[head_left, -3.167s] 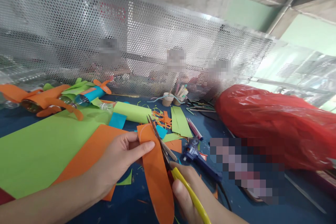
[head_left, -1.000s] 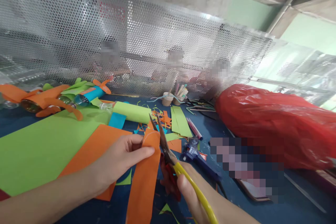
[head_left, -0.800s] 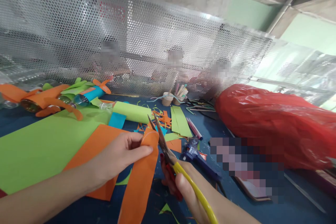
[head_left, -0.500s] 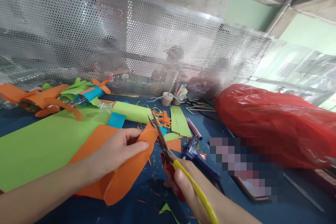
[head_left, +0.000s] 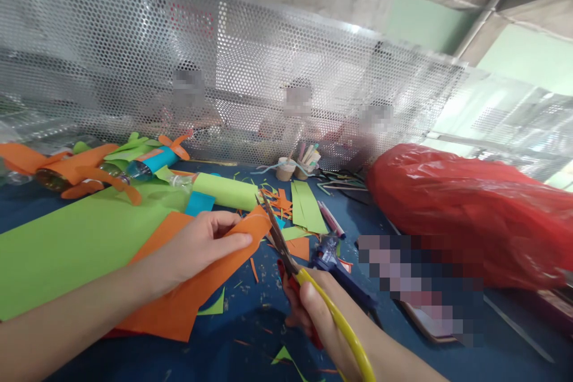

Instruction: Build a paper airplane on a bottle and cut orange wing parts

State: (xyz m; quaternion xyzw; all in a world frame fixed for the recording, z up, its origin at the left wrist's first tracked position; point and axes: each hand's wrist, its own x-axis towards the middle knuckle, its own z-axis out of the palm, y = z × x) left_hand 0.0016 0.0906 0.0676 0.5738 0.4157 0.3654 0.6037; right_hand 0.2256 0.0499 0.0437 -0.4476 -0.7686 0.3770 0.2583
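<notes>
My left hand pinches an orange paper piece between thumb and fingers, its rounded tip pointing to the scissors. In my right hand are scissors with yellow and red handles. Their blades are a little apart and lie at the tip of the orange piece, one blade in front of it. Under my left forearm and wrist lies a larger orange sheet, on top of a wide light-green sheet. Where the held piece ends against the orange sheet is hard to make out.
Bottle models wrapped in coloured paper lie at the back left. A blue glue gun and a phone-like slab are right of my hand. Beyond stand cups of markers, a red plastic bag and a perforated metal screen.
The held orange piece has turned; its long lower end no longer hangs toward me. A green scrap beneath it now shows. My right hand with the scissors has shifted slightly right.
</notes>
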